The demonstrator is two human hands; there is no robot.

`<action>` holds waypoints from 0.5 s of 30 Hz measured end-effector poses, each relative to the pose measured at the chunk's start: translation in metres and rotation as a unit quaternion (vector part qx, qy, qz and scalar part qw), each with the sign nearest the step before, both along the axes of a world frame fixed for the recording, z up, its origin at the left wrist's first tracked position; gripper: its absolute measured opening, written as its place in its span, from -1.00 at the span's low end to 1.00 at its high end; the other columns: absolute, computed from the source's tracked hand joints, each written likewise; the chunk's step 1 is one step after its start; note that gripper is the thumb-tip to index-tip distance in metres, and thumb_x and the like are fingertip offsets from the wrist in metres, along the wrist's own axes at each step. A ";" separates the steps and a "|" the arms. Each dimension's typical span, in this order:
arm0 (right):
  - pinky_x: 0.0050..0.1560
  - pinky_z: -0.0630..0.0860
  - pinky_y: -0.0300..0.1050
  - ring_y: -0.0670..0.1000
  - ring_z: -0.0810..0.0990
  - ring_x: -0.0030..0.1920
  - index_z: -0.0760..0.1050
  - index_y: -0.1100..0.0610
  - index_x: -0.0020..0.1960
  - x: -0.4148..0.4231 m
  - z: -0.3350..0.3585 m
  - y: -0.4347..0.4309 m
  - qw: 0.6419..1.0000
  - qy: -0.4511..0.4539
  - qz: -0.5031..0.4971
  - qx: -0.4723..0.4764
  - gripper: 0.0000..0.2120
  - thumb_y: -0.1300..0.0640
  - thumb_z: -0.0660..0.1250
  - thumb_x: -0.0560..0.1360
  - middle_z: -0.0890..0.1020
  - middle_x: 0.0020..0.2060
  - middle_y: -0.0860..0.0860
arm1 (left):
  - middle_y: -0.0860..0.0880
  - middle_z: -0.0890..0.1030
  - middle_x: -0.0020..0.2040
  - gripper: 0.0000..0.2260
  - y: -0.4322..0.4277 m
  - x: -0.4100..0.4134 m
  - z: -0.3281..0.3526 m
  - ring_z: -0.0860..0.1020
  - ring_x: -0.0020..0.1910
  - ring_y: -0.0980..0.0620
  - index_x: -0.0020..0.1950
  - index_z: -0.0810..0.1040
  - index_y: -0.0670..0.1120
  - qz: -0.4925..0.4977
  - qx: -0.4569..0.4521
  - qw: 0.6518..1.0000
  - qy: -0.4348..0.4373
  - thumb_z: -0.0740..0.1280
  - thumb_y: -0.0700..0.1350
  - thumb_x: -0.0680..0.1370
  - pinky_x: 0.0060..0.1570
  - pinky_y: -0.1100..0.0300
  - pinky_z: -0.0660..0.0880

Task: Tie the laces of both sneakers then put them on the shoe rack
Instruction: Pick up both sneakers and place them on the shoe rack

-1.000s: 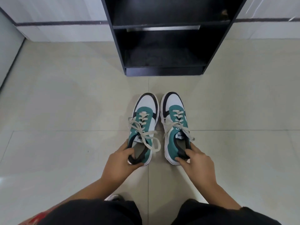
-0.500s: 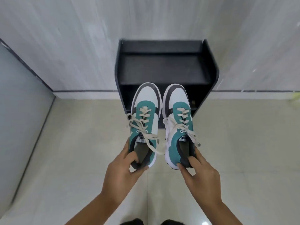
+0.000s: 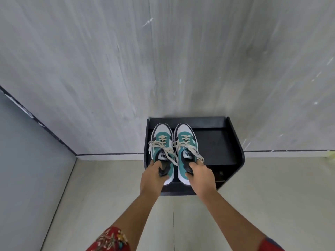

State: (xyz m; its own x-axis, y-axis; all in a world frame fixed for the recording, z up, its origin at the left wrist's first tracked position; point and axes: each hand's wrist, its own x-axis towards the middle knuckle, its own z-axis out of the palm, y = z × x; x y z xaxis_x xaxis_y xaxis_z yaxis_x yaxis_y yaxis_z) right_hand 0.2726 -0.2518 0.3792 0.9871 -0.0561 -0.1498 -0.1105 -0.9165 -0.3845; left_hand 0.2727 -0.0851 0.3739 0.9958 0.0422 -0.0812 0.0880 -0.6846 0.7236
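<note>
Two teal, white and black sneakers with cream laces tied in bows are side by side over the left half of the black shoe rack's (image 3: 217, 142) top shelf, toes toward the wall. My left hand (image 3: 153, 175) grips the heel of the left sneaker (image 3: 161, 142). My right hand (image 3: 201, 176) grips the heel of the right sneaker (image 3: 185, 142). Whether the soles rest on the shelf or hover just above it is unclear.
The rack stands against a grey wood-grain wall (image 3: 163, 60). A blue-grey side wall (image 3: 27, 169) closes the left. Pale floor tiles (image 3: 272, 196) spread around the rack. The right half of the top shelf is bare.
I stood up from a crouch, lifting both sneakers off the floor and carrying them forward onto the rack's top shelf. Both hands kept their hold on the heels.
</note>
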 end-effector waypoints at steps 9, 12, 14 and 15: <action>-0.07 0.56 -0.01 0.19 0.62 -0.03 0.47 0.14 0.08 0.022 -0.015 0.004 0.999 0.039 -0.006 -0.020 -0.81 0.09 0.28 0.51 0.53 0.11 0.15 | -0.08 0.56 0.12 -0.77 0.002 0.019 -0.020 0.51 -0.10 -0.04 -0.03 0.48 -0.12 -0.003 0.017 0.999 0.042 0.47 -0.14 0.40 -0.09 0.21 0.47; -0.04 0.57 0.00 0.19 0.61 0.00 0.43 0.13 0.15 0.021 -0.019 0.006 0.998 0.053 -0.017 -0.028 -0.77 0.10 0.27 0.52 0.49 0.18 0.15 | -0.08 0.52 0.17 -0.68 0.001 0.017 -0.021 0.54 -0.02 -0.05 0.06 0.46 -0.09 -0.011 0.025 0.998 0.048 0.48 -0.11 0.39 0.04 0.13 0.54; 0.01 0.58 0.01 0.19 0.60 0.06 0.38 0.11 0.23 0.018 -0.018 0.008 0.997 0.063 -0.024 -0.029 -0.71 0.10 0.27 0.53 0.45 0.25 0.15 | -0.08 0.50 0.23 -0.54 0.002 0.015 -0.017 0.54 0.11 -0.07 0.17 0.40 -0.06 -0.019 0.021 0.998 0.063 0.51 -0.12 0.35 0.14 0.06 0.54; 0.02 0.57 0.01 0.19 0.59 0.08 0.35 0.10 0.26 0.017 -0.015 0.010 0.997 0.069 -0.028 -0.030 -0.67 0.11 0.27 0.52 0.43 0.27 0.15 | -0.08 0.49 0.25 -0.46 0.004 0.014 -0.013 0.54 0.15 -0.08 0.22 0.36 -0.06 -0.022 0.018 0.997 0.074 0.52 -0.13 0.33 0.17 0.04 0.53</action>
State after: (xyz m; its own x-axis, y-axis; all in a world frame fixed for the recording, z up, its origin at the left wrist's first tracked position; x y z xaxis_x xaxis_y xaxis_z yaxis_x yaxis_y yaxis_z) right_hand 0.2895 -0.2420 0.3644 0.9525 -0.1237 -0.2783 -0.2102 -0.9283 -0.3067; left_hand 0.2869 -0.0814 0.3613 0.9742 0.0045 -0.2258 0.1609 -0.7152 0.6802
